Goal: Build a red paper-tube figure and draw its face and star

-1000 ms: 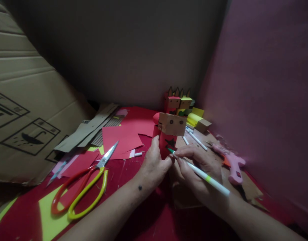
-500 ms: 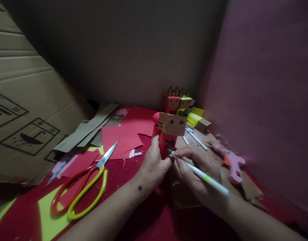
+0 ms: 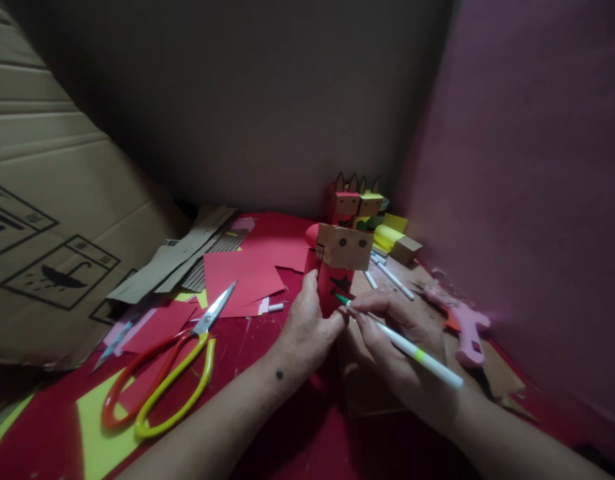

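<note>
My left hand (image 3: 307, 327) is wrapped round a red paper figure (image 3: 336, 275), keeping it upright. The figure has a brown cardboard box-shaped head (image 3: 346, 247) with two dark round eyes, and a dark star (image 3: 341, 283) on its front. In my right hand (image 3: 400, 340) is a white felt-tip marker (image 3: 407, 347) with a green tip and a yellow-green band. Its tip is at the lower part of the star; whether it touches the paper I cannot tell. The figure's lower part is hidden behind my left hand.
Scissors (image 3: 202, 333) with red and yellow handles lie at left, on red paper sheets (image 3: 242, 280). Cardboard strips (image 3: 172, 260) lie behind. A pink glue gun (image 3: 465, 327) and white markers (image 3: 392, 277) are at right. Finished-looking figures (image 3: 347, 203) stand at the back. A carton (image 3: 62, 200) leans at left.
The marker and my right hand have shifted slightly to the right, and the tip has moved up a little along the star. My left hand and the figure stay in place.
</note>
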Demonstrator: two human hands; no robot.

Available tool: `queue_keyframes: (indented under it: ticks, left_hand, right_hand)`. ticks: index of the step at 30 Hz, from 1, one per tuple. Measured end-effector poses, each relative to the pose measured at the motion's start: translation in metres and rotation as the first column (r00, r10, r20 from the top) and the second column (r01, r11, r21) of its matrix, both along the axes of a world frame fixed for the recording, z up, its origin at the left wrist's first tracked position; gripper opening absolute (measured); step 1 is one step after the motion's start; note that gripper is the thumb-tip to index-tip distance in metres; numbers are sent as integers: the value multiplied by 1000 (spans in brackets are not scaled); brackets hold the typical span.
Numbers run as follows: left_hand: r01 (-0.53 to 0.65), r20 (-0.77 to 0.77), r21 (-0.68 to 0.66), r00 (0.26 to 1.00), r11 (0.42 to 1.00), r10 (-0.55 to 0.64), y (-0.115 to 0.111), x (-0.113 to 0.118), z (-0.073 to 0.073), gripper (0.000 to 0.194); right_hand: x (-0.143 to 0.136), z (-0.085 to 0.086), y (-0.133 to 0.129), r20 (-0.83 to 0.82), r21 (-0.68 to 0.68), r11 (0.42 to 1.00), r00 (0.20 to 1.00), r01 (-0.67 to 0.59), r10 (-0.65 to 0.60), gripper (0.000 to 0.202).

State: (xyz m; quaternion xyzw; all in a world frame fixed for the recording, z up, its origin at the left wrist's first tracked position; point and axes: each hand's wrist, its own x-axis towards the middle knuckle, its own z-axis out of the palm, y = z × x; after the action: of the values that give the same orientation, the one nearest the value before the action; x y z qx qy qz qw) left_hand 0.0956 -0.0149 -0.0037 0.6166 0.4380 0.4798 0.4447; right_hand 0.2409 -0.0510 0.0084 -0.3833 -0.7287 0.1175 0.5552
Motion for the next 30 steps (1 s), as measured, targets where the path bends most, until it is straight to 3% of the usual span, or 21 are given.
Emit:
queue_keyframes:
  ticks: [11, 30]
  left_hand:
    - [-4, -6, -4, 1000, 1000, 4, 0, 1, 1, 45]
    - [1, 19, 9, 1000, 1000, -1, 0, 1, -2, 48]
  right_hand:
    - [-4, -4, -3, -64, -73, 996, 996, 53, -57, 9]
    - [-1, -4, 2, 9, 37, 998, 999, -54, 54, 15]
